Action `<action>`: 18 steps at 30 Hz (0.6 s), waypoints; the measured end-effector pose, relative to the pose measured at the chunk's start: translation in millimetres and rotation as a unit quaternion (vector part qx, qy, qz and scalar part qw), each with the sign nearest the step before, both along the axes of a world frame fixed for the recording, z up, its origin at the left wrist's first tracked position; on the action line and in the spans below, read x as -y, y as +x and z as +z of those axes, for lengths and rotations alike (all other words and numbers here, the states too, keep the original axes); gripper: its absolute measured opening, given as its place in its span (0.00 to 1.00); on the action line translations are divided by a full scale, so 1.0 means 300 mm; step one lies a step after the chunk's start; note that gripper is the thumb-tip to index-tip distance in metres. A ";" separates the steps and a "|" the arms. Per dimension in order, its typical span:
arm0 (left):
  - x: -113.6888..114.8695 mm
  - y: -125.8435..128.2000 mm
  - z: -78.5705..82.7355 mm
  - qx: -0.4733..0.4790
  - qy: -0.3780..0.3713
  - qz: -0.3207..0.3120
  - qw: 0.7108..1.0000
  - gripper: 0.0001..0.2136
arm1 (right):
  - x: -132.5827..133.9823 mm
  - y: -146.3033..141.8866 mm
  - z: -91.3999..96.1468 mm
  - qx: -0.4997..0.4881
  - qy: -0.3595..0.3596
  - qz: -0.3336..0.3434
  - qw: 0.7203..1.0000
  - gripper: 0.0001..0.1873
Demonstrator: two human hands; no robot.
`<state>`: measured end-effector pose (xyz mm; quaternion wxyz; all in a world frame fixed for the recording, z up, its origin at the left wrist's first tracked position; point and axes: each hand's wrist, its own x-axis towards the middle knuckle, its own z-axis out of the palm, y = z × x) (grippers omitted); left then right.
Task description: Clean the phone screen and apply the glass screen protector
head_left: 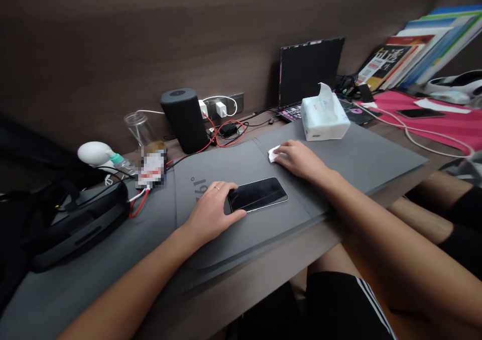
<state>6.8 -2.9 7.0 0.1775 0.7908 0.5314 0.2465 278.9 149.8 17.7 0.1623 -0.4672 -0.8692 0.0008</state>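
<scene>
A smartphone (259, 193) with a dark screen lies face up on the grey desk mat (241, 247). Its left end sits between the thumb and fingers of my left hand (212, 209), which wears a ring and grips the edges. Beyond the phone, to the right, my right hand (301, 159) holds a crumpled white tissue (274, 154) in its closed fingertips, down at the mat. Farther back stands a tissue pack (324, 121) with one sheet sticking up from its top.
A dark cylindrical speaker (184, 121), a glass bottle (145, 134) and cables stand along the wall. At left sits a black headset (81, 232). An open laptop (311, 74) is behind the tissues; leaning books (422, 53) and a second phone (420, 113) are at right. Another person's legs (422, 219) show lower right.
</scene>
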 end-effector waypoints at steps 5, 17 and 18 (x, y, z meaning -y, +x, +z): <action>0.000 0.000 -0.002 0.000 -0.004 -0.001 1.000 0.19 | -0.014 0.015 -0.003 0.011 0.005 0.020 1.000 0.17; -0.006 -0.005 -0.007 -0.010 -0.005 0.007 1.000 0.21 | 0.280 -0.051 0.053 -0.015 -0.093 0.162 0.982 0.13; -0.006 -0.005 -0.007 -0.011 -0.004 0.007 1.000 0.21 | 0.280 -0.073 0.048 -0.011 -0.096 0.164 0.982 0.12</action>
